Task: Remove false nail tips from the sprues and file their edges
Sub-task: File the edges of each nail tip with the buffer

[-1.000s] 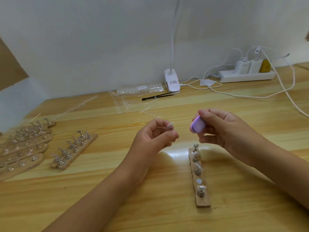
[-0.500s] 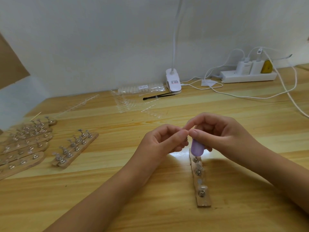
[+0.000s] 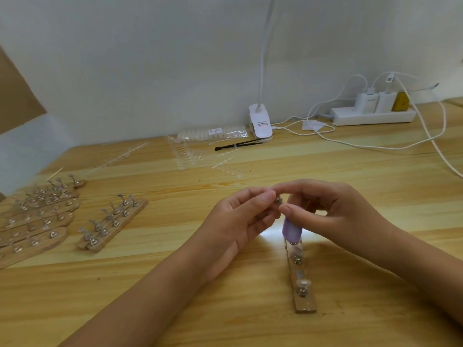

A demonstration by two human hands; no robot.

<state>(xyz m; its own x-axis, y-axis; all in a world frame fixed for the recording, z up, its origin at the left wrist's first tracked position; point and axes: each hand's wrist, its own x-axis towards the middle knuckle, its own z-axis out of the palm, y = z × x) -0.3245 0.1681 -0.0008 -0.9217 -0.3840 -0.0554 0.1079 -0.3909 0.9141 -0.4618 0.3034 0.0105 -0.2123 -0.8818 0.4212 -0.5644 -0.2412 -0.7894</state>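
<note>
Thumb and forefinger of the left hand (image 3: 240, 216) pinch a small metallic piece (image 3: 277, 201) just above the far end of the wooden holder strip (image 3: 304, 305). It is probably a stand carrying a nail tip, raised for close work, though the tip itself is too small to make out. The right hand (image 3: 333, 216) curls round a lilac file (image 3: 292, 230), kept ready while its fingertips steady the piece. The strip holds metal stands (image 3: 303, 284). Well beyond the strip lie clear sprues (image 3: 190, 156) and a plastic bag (image 3: 213, 132) of white tips.
</note>
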